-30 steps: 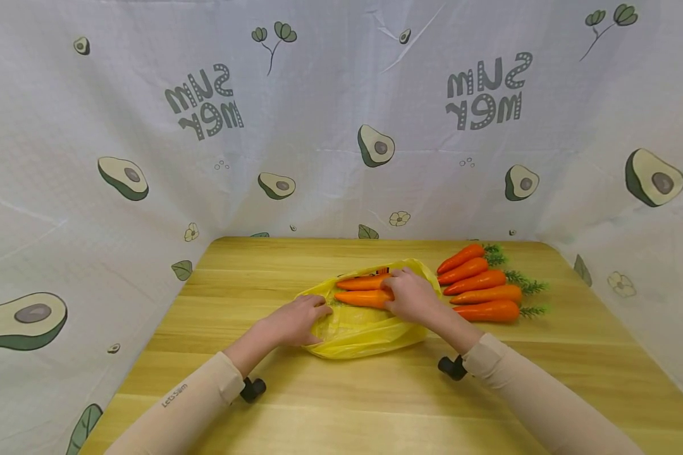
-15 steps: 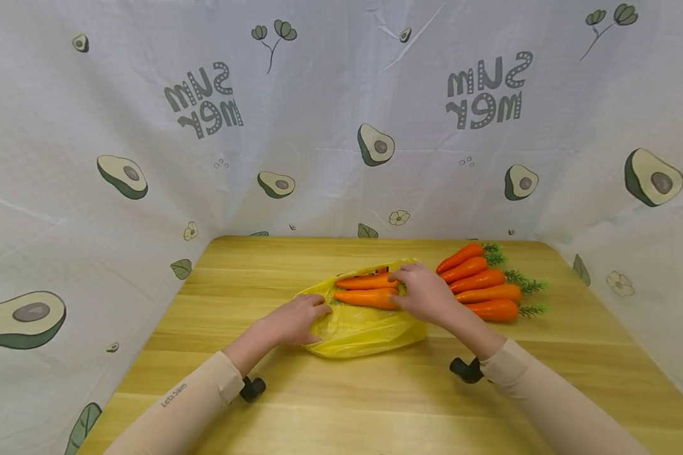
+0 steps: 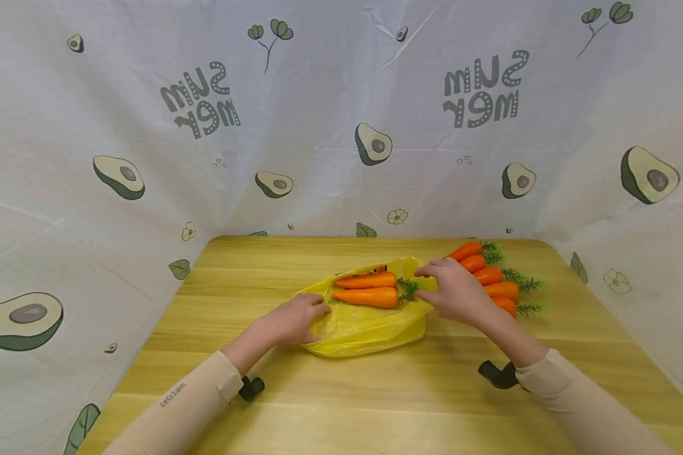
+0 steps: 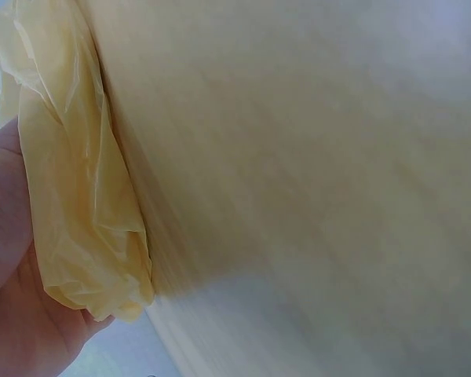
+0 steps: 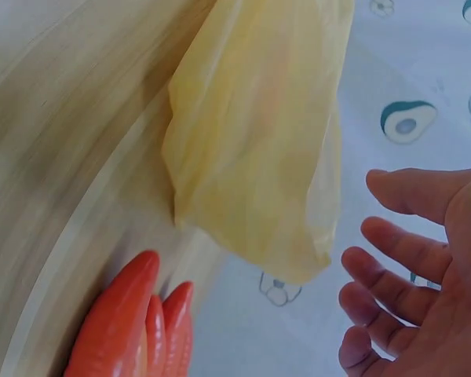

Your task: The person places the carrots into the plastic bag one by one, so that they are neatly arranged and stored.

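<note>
In the head view a yellow plastic bag (image 3: 370, 335) lies spread at the middle of the table, its mouth facing up. Two orange carrots (image 3: 370, 297) with green tops lie side by side inside it. My left hand (image 3: 296, 321) holds the bag's left end; the left wrist view has the crumpled bag (image 4: 86, 196) between thumb and fingers. Just above the bag's right end is my right hand (image 3: 455, 291), fingers spread and holding nothing. The right wrist view shows its fingers (image 5: 396, 247) apart from the bag (image 5: 251, 133).
Several more carrots (image 3: 501, 291) lie in a fanned row on the wooden table (image 3: 341, 411), right of the bag, partly behind my right hand. A white cloth with avocado prints (image 3: 319, 95) hangs behind and at both sides.
My right hand has let go of the carrot in the bag and moved right, toward the carrot row. Both carrots stay in the bag. My left hand keeps its place.
</note>
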Motion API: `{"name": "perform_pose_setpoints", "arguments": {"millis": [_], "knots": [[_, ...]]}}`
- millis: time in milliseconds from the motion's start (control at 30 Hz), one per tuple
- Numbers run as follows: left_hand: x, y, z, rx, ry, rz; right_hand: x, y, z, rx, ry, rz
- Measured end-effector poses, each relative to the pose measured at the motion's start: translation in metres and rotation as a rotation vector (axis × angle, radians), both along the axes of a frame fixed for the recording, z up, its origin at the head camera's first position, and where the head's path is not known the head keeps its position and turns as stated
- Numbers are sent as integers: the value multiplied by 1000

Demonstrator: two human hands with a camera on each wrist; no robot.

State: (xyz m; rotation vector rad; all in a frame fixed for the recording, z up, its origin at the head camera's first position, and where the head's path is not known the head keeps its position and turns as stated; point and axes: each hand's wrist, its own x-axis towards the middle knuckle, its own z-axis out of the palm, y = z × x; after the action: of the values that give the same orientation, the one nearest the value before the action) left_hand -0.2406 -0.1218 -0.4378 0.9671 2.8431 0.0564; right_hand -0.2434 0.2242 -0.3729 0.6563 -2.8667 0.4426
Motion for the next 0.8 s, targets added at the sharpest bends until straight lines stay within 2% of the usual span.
{"name": "perform_pose_setpoints", "arguments": {"millis": [300,500,800], "knots": [[-1,-1,2,0,-8,8,4,30,2,-28,-46,-39],[-2,-1,0,0,-8,10,8,45,1,-32,-30,-44],[-1,-1,1,9,-3,3,9,71,-3,-6,-65,-112]]}}
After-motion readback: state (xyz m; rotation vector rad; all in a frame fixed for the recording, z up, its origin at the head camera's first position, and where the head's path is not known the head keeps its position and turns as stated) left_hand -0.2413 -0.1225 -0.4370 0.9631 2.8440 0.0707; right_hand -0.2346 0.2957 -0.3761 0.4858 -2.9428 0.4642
